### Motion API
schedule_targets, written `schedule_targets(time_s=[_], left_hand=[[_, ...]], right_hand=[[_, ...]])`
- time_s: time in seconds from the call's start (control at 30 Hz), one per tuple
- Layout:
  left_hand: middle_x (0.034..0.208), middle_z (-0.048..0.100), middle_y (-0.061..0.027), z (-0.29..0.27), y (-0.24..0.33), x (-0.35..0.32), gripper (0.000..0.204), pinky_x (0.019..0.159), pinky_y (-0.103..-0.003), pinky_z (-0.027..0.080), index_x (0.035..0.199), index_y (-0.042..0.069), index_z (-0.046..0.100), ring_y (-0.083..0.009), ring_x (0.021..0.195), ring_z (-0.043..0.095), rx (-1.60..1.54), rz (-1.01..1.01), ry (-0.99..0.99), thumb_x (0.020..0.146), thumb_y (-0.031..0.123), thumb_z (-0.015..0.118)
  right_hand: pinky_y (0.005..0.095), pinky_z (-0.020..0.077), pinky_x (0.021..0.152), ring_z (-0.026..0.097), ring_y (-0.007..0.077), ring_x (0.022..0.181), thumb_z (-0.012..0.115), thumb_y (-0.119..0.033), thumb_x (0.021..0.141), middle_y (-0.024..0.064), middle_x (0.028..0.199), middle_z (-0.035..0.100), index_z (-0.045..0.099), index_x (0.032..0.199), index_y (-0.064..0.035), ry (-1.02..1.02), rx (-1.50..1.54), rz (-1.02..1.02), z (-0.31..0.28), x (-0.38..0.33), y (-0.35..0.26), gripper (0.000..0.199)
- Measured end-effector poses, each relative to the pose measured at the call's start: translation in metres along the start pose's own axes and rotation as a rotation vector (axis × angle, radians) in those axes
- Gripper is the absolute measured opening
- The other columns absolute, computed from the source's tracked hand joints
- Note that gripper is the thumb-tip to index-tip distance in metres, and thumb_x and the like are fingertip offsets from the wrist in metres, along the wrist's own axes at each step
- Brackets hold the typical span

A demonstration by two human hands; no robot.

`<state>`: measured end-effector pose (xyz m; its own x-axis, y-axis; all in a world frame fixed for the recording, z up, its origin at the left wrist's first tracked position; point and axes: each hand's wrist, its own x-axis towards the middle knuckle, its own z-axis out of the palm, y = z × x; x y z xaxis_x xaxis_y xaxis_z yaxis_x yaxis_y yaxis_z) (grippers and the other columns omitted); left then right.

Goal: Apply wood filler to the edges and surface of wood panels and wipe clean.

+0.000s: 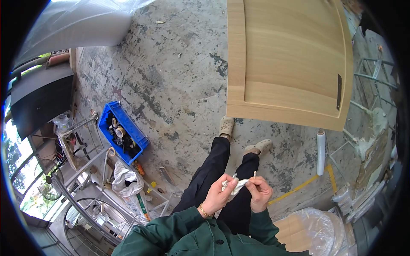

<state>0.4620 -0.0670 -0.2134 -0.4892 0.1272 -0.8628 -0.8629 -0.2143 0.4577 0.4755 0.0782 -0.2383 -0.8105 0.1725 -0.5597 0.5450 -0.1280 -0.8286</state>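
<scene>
holding the crumpled white cloth in front of the black trousers, bunching most of it in the left hand and pinching the end on the other side, in quite narrow grip, with the right hand. better to grip softly but steadily on the left, to pull only a little from the pinched end, and to loosen the folds one by one without twisting; cannot tell the number of layers inside.

white cloth | green shirt | blue crate | mottled grey floor
</scene>
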Motion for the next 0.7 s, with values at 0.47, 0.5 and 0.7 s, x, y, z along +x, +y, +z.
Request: schedule_targets(time_s=[0.47,0.5,0.7], left_hand=[[0.064,0.046,0.0081,-0.07,0.007,0.015,0.024,0.051,-0.018,0.031,0.077,0.008,0.052,-0.0004,0.059,0.037,-0.104,-0.013,0.186,0.091,0.027,0.055],[0.064,0.046,0.008,-0.071,0.01,0.019,0.024,0.051,-0.018,0.031,0.077,0.008,0.052,-0.0004,0.059,0.037,-0.112,-0.014,0.187,0.091,0.027,0.055],[0.065,0.047,0.0076,-0.069,0.019,0.039,0.024,0.052,-0.019,0.032,0.077,0.008,0.053,-0.001,0.059,0.038,-0.106,-0.027,0.206,0.09,0.028,0.057]], right_hand=[[0.0268,0.0433,0.064,0.048,0.0126,0.064,0.045,-0.018,0.092,0.0058,0.07,0.049,0.049,0.074,-0.0031,0.21,0.168,0.076,0.033,0.054,-0.047,0.024],[0.0269,0.0434,0.064,0.048,0.0127,0.064,0.045,-0.019,0.093,0.006,0.071,0.049,0.049,0.075,-0.003,0.216,0.166,0.069,0.033,0.057,-0.05,0.025],[0.024,0.0424,0.064,0.051,0.0124,0.063,0.049,-0.016,0.092,0.0057,0.068,0.054,0.054,0.072,0.0003,0.24,0.22,0.018,0.039,0.08,-0.078,0.026]])
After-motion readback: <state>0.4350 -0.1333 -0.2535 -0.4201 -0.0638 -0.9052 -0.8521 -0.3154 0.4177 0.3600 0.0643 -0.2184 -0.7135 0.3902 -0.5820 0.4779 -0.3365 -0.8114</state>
